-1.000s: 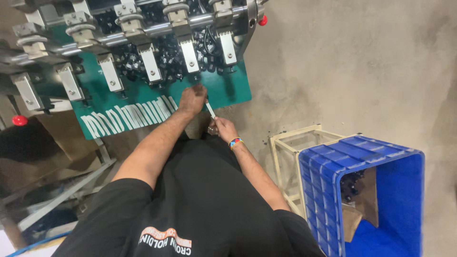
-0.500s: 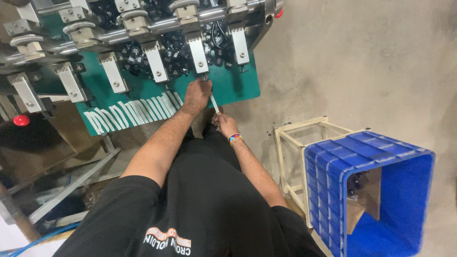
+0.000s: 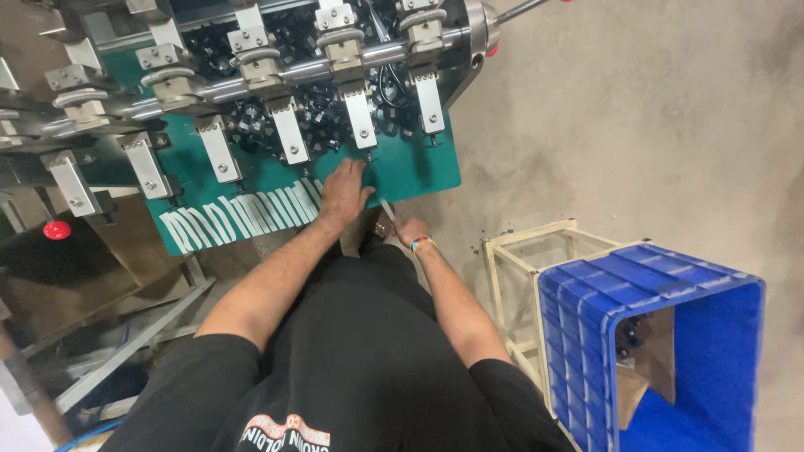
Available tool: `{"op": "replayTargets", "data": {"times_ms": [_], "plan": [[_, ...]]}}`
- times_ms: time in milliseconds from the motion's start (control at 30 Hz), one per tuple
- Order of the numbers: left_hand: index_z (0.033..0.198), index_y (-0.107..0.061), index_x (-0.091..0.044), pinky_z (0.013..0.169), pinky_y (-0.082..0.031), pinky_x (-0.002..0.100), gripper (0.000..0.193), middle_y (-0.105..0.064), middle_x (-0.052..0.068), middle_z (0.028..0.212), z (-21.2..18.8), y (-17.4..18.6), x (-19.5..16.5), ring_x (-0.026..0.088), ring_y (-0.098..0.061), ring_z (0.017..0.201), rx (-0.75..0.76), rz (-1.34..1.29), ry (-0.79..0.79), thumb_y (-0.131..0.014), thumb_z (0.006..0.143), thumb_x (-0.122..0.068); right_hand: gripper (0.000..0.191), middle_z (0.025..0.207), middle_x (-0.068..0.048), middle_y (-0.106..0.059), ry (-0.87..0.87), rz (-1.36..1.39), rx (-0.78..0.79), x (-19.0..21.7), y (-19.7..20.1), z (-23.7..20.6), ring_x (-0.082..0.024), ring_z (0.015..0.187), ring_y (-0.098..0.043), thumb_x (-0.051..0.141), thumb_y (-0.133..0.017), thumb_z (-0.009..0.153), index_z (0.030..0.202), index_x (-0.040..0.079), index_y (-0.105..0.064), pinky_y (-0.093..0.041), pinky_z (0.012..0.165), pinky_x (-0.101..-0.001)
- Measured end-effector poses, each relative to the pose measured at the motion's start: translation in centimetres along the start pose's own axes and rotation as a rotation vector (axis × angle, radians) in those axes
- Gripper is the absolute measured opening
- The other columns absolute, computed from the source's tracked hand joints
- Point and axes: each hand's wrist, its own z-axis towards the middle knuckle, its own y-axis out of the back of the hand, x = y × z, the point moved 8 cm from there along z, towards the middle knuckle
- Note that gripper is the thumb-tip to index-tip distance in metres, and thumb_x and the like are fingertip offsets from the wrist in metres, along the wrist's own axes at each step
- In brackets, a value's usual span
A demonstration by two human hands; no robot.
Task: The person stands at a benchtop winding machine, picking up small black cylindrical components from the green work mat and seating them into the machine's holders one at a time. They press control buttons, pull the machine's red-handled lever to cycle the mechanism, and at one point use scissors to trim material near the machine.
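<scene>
The left hand [image 3: 345,191] is pressing flat, fingers spread, on the green machine plate [image 3: 419,172], just beside the row of white rods [image 3: 243,218] already lined up there. The right hand [image 3: 400,229] is pinching one more thin white rod [image 3: 387,208] just below, not yet laid down.

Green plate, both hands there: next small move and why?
Probably bring the right hand up so its thin pale strip reaches the row of white strips on the green plate. The left hand lies flat at that row's right end, the strip's tip sits just beside it, and the right hand is below the plate edge.
</scene>
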Motion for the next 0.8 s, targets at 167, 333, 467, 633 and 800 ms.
{"op": "replayTargets", "data": {"times_ms": [167, 333, 467, 633, 800], "plan": [[0.124, -0.06, -0.003, 0.085, -0.054, 0.045, 0.048, -0.064, 0.017, 0.114, -4.0, -1.1, 1.7, 0.038, -0.064, 0.105, -0.088, -0.094, 0.059, -0.082, 0.086, -0.024, 0.045, 0.061, -0.004, -0.057, -0.047, 0.693, -0.025, -2.1, -2.2, -2.6, -0.016, 0.053, -0.054, 0.039, -0.052, 0.106, 0.095, 0.003, -0.076, -0.045, 0.051, -0.0329], [0.121, -0.06, -0.005, 0.079, -0.057, 0.041, 0.061, -0.07, 0.009, 0.087, -6.5, -7.1, 3.6, 0.03, -0.073, 0.086, 0.373, -0.344, 0.483, -0.088, 0.076, -0.035, 0.042, 0.067, 0.002, -0.057, 0.019, 0.695, -0.005, -2.8, -2.0, -4.6, -0.008, 0.054, -0.053, 0.038, -0.052, 0.106, 0.099, 0.004, -0.075, -0.046, 0.051, -0.0271], [0.125, -0.059, -0.007, 0.078, -0.055, 0.045, 0.057, -0.07, 0.013, 0.091, -5.8, -5.7, 1.7, 0.032, -0.071, 0.087, 0.198, -0.264, 0.409, -0.084, 0.079, -0.031, 0.042, 0.069, 0.002, -0.056, 0.027, 0.683, 0.014, -3.3, -1.4, -5.5, -0.007, 0.055, -0.053, 0.039, -0.052, 0.106, 0.101, 0.004, -0.075, -0.045, 0.051, -0.0265], [0.112, -0.062, -0.005, 0.078, -0.054, 0.049, 0.047, -0.065, 0.018, 0.111, -2.1, -3.7, -1.9, 0.039, -0.066, 0.096, -0.009, -0.116, 0.092, -0.085, 0.075, -0.022, 0.042, 0.068, 0.003, -0.055, 0.034, 0.682, 0.004, -3.2, -1.1, -5.3, -0.008, 0.054, -0.052, 0.04, -0.052, 0.106, 0.102, 0.004, -0.074, -0.046, 0.051, -0.0265], [0.091, -0.066, -0.007, 0.08, -0.055, 0.049, 0.022, -0.063, 0.017, 0.108, -0.3, -4.0, -1.9, 0.038, -0.066, 0.096, 0.075, 0.002, 0.08, -0.082, 0.08, -0.017, 0.045, 0.067, 0.003, -0.055, 0.036, 0.643, -0.012, -3.0, -0.6, -5.6, -0.007, 0.054, -0.053, 0.042, -0.052, 0.105, 0.103, 0.005, -0.075, -0.047, 0.051, -0.0259]]}}
